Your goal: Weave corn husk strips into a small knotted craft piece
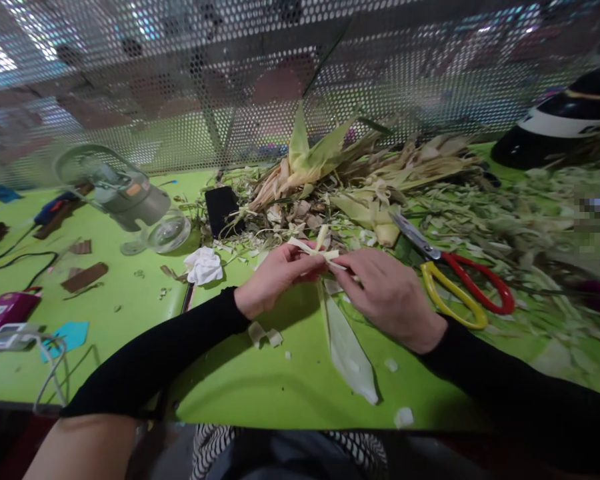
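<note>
Between my two hands is a small knot of pale corn husk strips [323, 252], some ends sticking up and out. My left hand [280, 273] is closed, pinching the strips from the left. From the right, my right hand [380, 290] pinches a strip end between thumb and fingers. Below the hands a broad pale husk leaf [350, 353] lies on the green table [260, 400]; whether it joins the knot is hard to tell. Scissors [445, 260] with one red and one yellow handle lie just right of my right hand, blades pointing up-left.
Behind my hands lie corn husks [320, 160] and a heap of green scraps [520, 213]. Left of them are a black phone [222, 210], crumpled white tissue [203, 265] and a tipped grey-green device [130, 193]. Cables and a magenta box [7, 313] sit far left. Perforated metal screen [170, 87] stands behind.
</note>
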Demonstrator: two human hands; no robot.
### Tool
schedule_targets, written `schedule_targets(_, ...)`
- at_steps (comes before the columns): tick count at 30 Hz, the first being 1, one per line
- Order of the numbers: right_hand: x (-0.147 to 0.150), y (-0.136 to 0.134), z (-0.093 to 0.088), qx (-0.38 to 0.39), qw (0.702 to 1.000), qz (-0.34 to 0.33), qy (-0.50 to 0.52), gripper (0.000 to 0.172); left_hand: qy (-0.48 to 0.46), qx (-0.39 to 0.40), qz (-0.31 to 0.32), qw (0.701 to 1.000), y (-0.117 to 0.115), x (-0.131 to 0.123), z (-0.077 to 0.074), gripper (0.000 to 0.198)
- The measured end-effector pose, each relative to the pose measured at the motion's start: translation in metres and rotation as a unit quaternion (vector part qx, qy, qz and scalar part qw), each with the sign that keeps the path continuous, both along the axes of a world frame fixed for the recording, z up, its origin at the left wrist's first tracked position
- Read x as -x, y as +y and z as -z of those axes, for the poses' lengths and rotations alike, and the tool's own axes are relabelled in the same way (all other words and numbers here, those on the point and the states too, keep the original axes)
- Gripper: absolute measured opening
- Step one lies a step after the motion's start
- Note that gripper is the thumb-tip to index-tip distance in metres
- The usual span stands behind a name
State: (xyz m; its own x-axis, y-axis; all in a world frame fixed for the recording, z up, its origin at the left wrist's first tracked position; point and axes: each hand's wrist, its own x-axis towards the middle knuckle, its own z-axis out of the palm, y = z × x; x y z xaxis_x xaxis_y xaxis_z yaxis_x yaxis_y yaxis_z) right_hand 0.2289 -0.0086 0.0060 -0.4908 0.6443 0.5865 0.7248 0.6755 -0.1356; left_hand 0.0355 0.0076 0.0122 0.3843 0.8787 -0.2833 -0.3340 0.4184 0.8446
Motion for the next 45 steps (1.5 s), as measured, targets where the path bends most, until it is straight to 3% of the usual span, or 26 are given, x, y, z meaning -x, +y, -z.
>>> schedule_targets(4,-0.004,-0.002,-0.006,-0.156,0.983,-0.036,-0.094,0.017,0.02,-0.014,0.017,1.0,-0.002,0.0,-0.002,0.013)
schedule_targets(6,-0.003,0.0,-0.007,-0.189,0.975,-0.072,-0.097,0.022,0.044,-0.019,0.038,0.998,-0.002,0.001,-0.002,0.01)
schedule_targets(9,0.0,0.003,-0.004,-0.128,0.984,-0.105,-0.059,0.019,0.082,-0.029,0.076,0.993,0.001,0.004,-0.003,0.014)
schedule_targets(15,-0.002,0.008,0.004,0.003,0.997,-0.083,-0.006,0.019,0.068,-0.033,0.116,0.99,0.005,0.01,-0.003,0.011)
schedule_targets(20,-0.002,0.007,0.002,0.035,0.997,-0.063,0.037,0.014,0.097,-0.061,0.132,0.985,0.005,0.01,0.0,0.009)
schedule_targets(25,0.001,0.008,-0.001,-0.001,0.998,-0.063,0.031,0.009,0.169,-0.106,0.165,0.966,0.004,0.009,0.001,0.007)
schedule_targets(28,0.002,0.008,-0.002,0.057,0.994,-0.075,0.054,0.009,0.199,-0.138,0.165,0.956,0.003,0.009,0.001,0.004)
schedule_targets(34,0.005,0.001,-0.007,0.199,0.969,-0.012,0.149,0.014,0.179,-0.171,0.124,0.961,-0.002,0.005,0.002,0.008)
schedule_targets(39,0.005,0.002,-0.005,0.309,0.908,-0.008,0.284,0.024,0.183,-0.168,0.105,0.963,-0.003,0.004,0.001,0.006)
schedule_targets(42,0.004,0.004,-0.003,0.328,0.888,-0.036,0.321,0.023,0.161,-0.13,0.106,0.973,-0.001,0.006,0.0,0.008)
schedule_targets(45,0.003,0.005,-0.003,0.31,0.893,-0.049,0.324,0.018,0.13,-0.094,0.108,0.981,0.001,0.007,-0.001,0.012)
